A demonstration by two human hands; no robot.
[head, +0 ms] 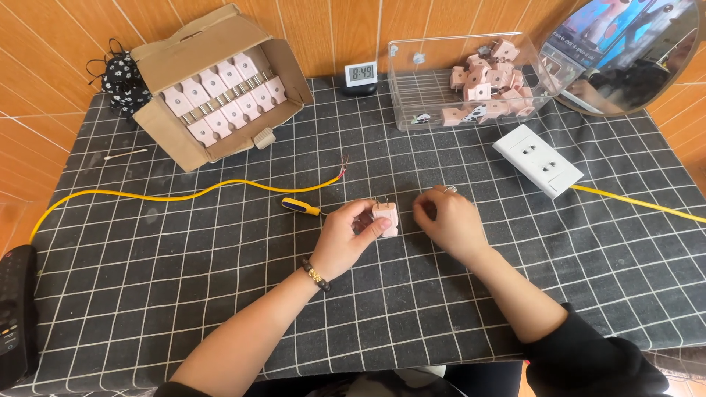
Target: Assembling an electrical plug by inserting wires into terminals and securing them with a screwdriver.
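Pink plug in hand at mid-table, wiring not yet begun as far as I can see.

From the left: the yellow cable [184, 195] runs across the checked cloth [220, 294] to its bared wire ends [343, 167], apart from any plug; the cardboard box [220, 88] holds rows of pink plugs. A yellow-handled screwdriver [301, 206] lies untouched just beside my left hand [342, 239], whose fingers pinch the pink plug [385, 219]. My right hand [448, 220] hovers curled just right of it; whether it grips anything I cannot tell. Further right, a clear bin [471, 81] of loose pink plugs and a white socket strip [537, 159].
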